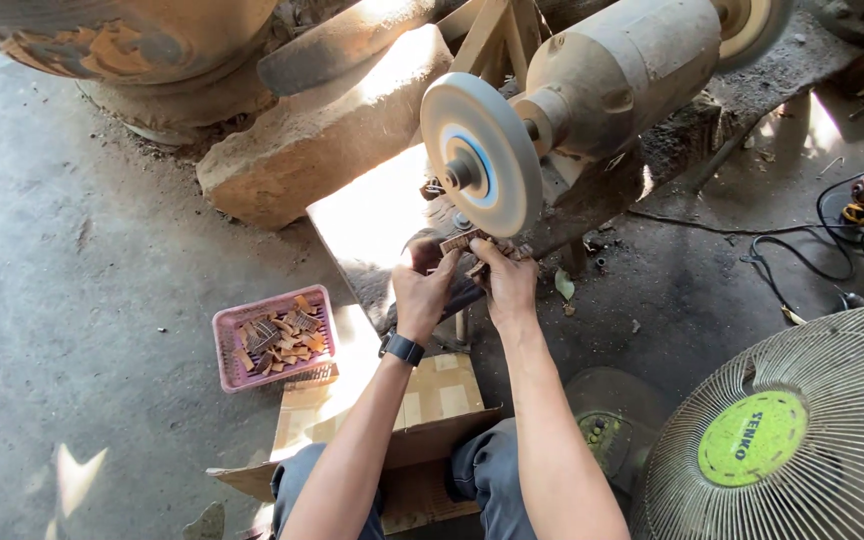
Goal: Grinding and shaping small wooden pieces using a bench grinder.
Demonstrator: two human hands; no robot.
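Pressing a small ridged wooden piece (460,241) against the round buffing wheel (482,153), both hands (467,285).

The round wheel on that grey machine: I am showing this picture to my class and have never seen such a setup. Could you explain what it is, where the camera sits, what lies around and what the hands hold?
The camera sits on the person's head and looks down at their own arms. The grey machine is a bench grinder with a pale round wheel on its shaft. The left hand, with a dark watch on its wrist, and the right hand together hold a small brown wooden piece just under the wheel; I cannot tell if it touches. On the concrete floor stand a pink basket of similar brown pieces, a cardboard box and a fan.
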